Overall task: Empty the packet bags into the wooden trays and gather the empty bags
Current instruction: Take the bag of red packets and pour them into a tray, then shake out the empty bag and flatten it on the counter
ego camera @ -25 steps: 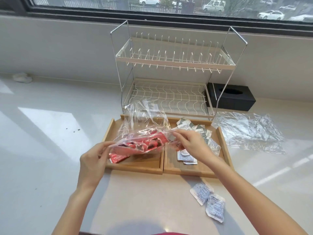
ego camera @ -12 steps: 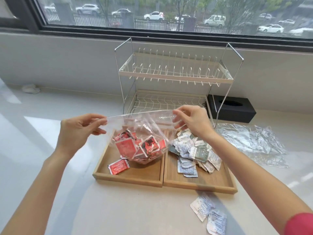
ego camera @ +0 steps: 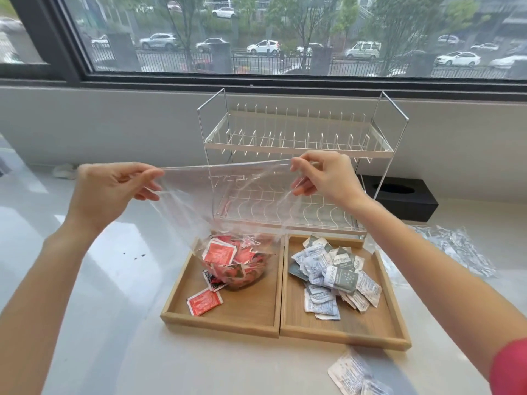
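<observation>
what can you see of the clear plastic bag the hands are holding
The clear plastic bag is thin, crinkled and see-through. The left hand and right hand pinch its upper corners, stretching the top edge taut. It hangs over the left wooden tray, red packets bunched at its bottom, which seems to rest in the tray.

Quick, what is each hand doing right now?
Left hand: closed, pinching the left top corner of the clear bag.
Right hand: closed, pinching the bag's right top corner.
</observation>
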